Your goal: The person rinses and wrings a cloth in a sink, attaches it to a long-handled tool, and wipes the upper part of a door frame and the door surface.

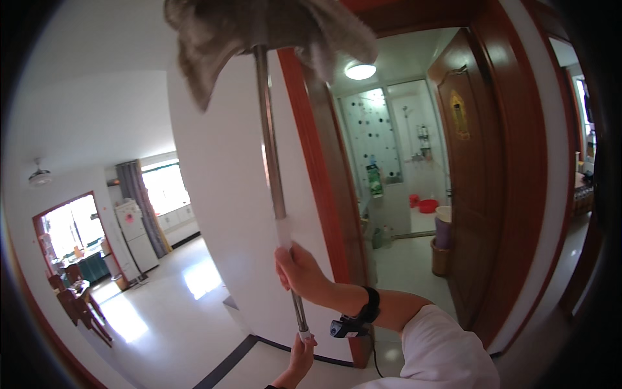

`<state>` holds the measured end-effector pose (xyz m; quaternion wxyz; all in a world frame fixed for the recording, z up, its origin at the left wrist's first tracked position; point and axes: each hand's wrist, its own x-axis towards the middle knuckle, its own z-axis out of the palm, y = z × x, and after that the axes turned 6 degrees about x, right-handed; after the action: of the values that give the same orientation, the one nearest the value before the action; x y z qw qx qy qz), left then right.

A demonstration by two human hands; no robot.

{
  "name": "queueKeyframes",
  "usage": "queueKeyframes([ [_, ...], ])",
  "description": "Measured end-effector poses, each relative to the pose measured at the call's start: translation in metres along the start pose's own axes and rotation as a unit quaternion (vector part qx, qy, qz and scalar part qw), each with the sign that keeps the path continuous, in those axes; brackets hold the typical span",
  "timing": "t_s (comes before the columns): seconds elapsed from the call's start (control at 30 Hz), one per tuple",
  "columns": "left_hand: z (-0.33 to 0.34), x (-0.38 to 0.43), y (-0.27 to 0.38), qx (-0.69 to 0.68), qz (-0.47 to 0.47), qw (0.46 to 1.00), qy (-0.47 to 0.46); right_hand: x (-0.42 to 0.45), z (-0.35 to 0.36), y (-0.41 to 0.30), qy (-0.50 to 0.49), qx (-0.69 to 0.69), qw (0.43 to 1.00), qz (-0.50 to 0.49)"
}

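Note:
A metal pole (270, 146) rises nearly upright before me, leaning a little to the left at its top. A grey-brown cloth (286, 29) is draped over the upper end, partly cut off by the picture's edge. My right hand (303, 272) is closed around the middle of the pole, just below a pale section. Lower down, my left hand (302, 357) grips the pole by its white collar. A black strap with a small camera (347, 327) is on my right wrist.
A white wall (228, 194) stands behind the pole. To the right, a brown wooden door (474, 194) is open onto a bathroom with a red basin (428, 206). At left are a refrigerator (136, 236) and wooden chairs (80, 311).

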<state>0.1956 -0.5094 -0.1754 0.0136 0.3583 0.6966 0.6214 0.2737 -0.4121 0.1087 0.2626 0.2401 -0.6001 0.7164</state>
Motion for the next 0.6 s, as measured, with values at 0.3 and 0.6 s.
queueKeyframes([
  [0.3, 0.086, 0.027, 0.053, -0.075, 0.057, 0.988, -0.122, -0.006, -0.097, -0.048, 0.101, -0.081, 0.986, -0.102],
  [0.6, 0.288, 0.101, 0.095, -0.307, 0.011, 0.903, -0.299, -0.024, -0.254, -0.141, 0.159, -0.231, 0.957, -0.068],
])
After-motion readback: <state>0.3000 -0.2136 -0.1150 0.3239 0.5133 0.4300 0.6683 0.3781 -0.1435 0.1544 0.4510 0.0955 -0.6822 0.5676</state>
